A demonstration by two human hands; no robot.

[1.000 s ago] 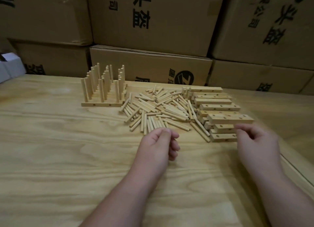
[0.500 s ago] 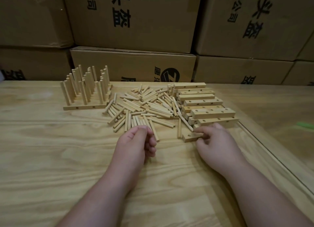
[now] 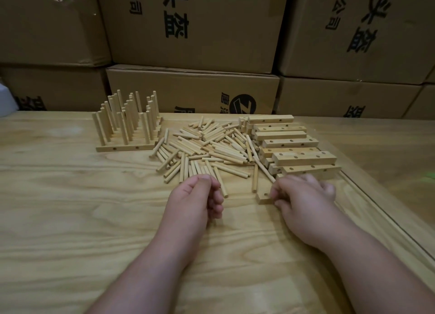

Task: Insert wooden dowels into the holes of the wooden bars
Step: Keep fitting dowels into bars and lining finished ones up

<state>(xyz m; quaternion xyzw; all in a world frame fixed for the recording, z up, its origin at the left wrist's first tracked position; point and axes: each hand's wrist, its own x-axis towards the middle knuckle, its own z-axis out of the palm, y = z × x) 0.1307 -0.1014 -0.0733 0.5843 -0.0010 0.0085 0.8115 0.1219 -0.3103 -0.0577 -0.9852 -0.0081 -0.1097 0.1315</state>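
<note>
A heap of loose wooden dowels (image 3: 207, 149) lies in the middle of the wooden table (image 3: 70, 208). To its right is a stack of drilled wooden bars (image 3: 292, 146). At the left stand finished bars with upright dowels (image 3: 127, 128). My right hand (image 3: 303, 200) grips one bar (image 3: 263, 198) lying flat on the table in front of the stack; only the bar's left end shows. My left hand (image 3: 195, 200) rests just below the heap, its fingers curled; whether it holds dowels is hidden.
Stacked cardboard boxes (image 3: 193, 90) form a wall behind the table. The table's raised right edge (image 3: 376, 210) runs diagonally past the bar stack. A white object (image 3: 6, 99) shows at the far left.
My right hand reached to the stack's front, took hold of a bar and drew it toward me and leftward onto the table. My left hand stayed curled in place.
</note>
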